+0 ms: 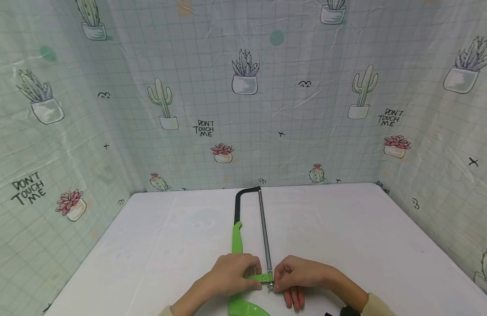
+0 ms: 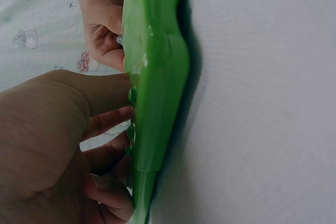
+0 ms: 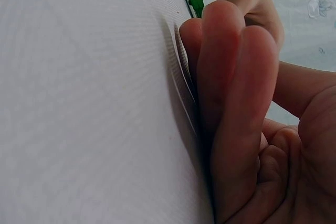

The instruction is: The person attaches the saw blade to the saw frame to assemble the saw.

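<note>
One hacksaw (image 1: 237, 239) lies near the middle of the white table (image 1: 180, 245), its black bow (image 1: 238, 208) toward the far edge and its green handle (image 1: 247, 308) toward the person, cut off by the bottom of the head view. The left hand (image 1: 232, 275) lies across the green frame, its fingers and thumb curled round it, and covers part of it. The right hand (image 1: 300, 275) has thumb and forefinger nearly closed, pinching a small metal fitting (image 1: 270, 285) at the near end of the blade (image 1: 265, 230); its other fingers extend beside the table surface. Those fingers block the fitting in the right wrist view, while the green body partly hides it in the left wrist view. A dark object (image 1: 349, 311) sits by the right sleeve (image 1: 377, 306). A cactus-print cloth (image 1: 188, 66) hangs behind the table and along both sides.
</note>
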`<action>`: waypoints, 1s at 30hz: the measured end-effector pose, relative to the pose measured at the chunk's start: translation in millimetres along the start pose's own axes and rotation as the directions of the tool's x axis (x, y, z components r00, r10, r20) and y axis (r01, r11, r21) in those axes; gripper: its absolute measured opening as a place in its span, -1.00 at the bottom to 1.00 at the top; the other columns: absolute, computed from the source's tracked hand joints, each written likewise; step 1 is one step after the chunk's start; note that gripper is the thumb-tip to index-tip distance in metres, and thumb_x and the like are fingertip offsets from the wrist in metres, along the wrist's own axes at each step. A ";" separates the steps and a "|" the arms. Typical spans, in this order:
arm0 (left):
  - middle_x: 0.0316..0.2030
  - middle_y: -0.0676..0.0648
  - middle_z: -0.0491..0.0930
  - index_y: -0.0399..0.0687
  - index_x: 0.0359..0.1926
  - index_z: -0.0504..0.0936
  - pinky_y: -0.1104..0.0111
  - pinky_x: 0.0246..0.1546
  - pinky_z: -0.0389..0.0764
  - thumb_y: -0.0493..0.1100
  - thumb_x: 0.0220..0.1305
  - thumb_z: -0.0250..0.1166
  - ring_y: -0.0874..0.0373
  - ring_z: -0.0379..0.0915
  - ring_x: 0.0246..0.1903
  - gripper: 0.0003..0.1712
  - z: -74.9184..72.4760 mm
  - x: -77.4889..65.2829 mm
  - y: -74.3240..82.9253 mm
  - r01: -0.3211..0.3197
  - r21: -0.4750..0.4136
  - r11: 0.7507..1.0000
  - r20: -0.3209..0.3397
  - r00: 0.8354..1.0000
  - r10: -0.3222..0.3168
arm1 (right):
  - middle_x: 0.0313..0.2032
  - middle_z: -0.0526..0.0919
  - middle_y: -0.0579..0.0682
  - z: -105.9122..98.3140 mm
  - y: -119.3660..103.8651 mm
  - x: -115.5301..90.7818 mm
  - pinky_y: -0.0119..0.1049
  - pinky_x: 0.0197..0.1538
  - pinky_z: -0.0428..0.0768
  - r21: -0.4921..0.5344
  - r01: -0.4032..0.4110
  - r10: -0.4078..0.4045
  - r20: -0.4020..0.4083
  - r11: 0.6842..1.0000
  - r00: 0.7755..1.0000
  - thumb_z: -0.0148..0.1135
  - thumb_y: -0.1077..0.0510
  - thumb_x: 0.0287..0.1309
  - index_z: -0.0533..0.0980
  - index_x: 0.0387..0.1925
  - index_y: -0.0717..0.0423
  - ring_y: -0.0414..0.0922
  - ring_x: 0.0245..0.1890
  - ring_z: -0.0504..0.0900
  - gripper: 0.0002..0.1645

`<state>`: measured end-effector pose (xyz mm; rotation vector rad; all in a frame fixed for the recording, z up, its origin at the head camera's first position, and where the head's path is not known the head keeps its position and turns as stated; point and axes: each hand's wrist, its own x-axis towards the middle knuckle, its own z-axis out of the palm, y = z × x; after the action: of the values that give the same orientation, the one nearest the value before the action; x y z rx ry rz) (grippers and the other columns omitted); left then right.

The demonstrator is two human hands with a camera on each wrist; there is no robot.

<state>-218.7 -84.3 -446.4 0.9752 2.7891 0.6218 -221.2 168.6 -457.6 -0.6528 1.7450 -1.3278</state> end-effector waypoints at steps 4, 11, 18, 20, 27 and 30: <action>-0.47 0.36 0.51 0.31 -0.29 0.68 0.46 -0.38 0.38 0.21 0.10 0.51 0.47 0.37 -0.43 -0.75 0.0 0.1 -0.1 -0.005 0.001 1.000 -0.004 1.000 0.005 | -0.60 0.70 0.23 0.2 0.8 0.4 -0.46 -0.61 0.55 -0.007 0.001 -0.001 -0.005 1.000 1.000 0.21 0.19 0.35 0.58 -0.28 0.14 -0.32 -0.71 0.64 -0.90; -0.46 0.35 0.52 0.31 -0.29 0.68 0.46 -0.37 0.38 0.21 0.10 0.52 0.47 0.36 -0.43 -0.74 -1.1 -1.3 1.0 -0.017 0.004 1.000 -0.008 1.000 0.017 | -0.62 0.70 -0.14 0.6 1.0 -0.2 -0.48 -0.61 0.54 -0.016 0.004 -0.004 -0.004 1.000 1.000 0.20 0.17 0.36 0.60 -0.28 0.12 -0.35 -0.70 0.64 -0.88; -0.47 0.35 0.51 0.31 -0.29 0.68 0.47 -0.37 0.38 0.22 0.10 0.52 0.46 0.36 -0.44 -0.74 -0.9 -0.6 1.4 -0.011 0.002 1.000 -0.007 1.000 0.011 | -0.62 0.70 -0.14 0.6 0.8 -0.9 -0.49 -0.60 0.55 -0.023 0.008 -0.008 -0.001 1.000 1.000 0.20 0.17 0.35 0.62 -0.28 0.14 -0.36 -0.70 0.64 -0.85; -0.46 0.35 0.52 0.31 -0.29 0.68 0.47 -0.37 0.38 0.22 0.10 0.52 0.46 0.36 -0.44 -0.74 -1.0 -0.8 1.6 -0.011 0.003 1.000 -0.007 1.000 0.011 | -0.62 0.70 -0.14 1.0 0.3 -0.9 -0.48 -0.60 0.55 -0.025 0.004 -0.004 -0.003 1.000 1.000 0.21 0.16 0.34 0.63 -0.29 0.15 -0.35 -0.70 0.64 -0.85; -0.45 0.34 0.54 0.30 -0.28 0.68 0.45 -0.39 0.37 0.21 0.08 0.53 0.46 0.36 -0.43 -0.73 -2.0 -1.5 2.3 -0.025 0.009 1.000 -0.016 1.000 0.025 | -0.63 0.69 -0.13 2.8 -1.7 -0.3 -0.49 -0.62 0.54 -0.037 -0.021 0.020 -0.028 0.999 0.999 0.23 0.03 0.37 0.65 -0.36 0.16 -0.35 -0.72 0.62 -0.71; -0.45 0.34 0.53 0.31 -0.29 0.68 0.46 -0.39 0.37 0.21 0.09 0.52 0.46 0.35 -0.43 -0.73 -1.6 -1.3 1.7 -0.019 0.005 1.000 -0.010 1.000 0.019 | -0.65 0.68 -0.14 3.7 -2.6 -0.2 -0.49 -0.63 0.53 -0.041 -0.026 0.024 -0.041 0.999 0.999 0.23 -0.01 0.38 0.64 -0.40 0.18 -0.35 -0.74 0.61 -0.65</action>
<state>-217.1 -84.4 -444.2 1.0039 2.7941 0.6240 -218.1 166.1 -455.5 -0.6292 1.8119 -1.2987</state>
